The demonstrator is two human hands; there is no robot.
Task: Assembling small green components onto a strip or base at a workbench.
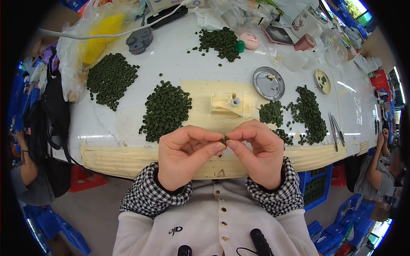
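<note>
Both my hands meet above the table's near edge, fingertips almost touching. Between thumb and forefinger of my left hand (pixel 188 153) and my right hand (pixel 258 149) is a small dark green part (pixel 224 140), mostly hidden by the fingers. Left of them lies a pile of small round dark green parts (pixel 165 112). To the right are a smaller green pile (pixel 271 112) and a longer green pile (pixel 311 114). Beyond my hands stands a block wrapped in cream tape (pixel 222 104), with a small metal fitting (pixel 235 102) on its top.
More green parts lie in a far-left pile (pixel 112 80) and a back pile (pixel 219 42). A round metal lid (pixel 268 83), a shallow dish (pixel 322 81) and tweezers (pixel 335 130) sit at right. Plastic bags (pixel 70 55) crowd the back left. Other people sit at both sides.
</note>
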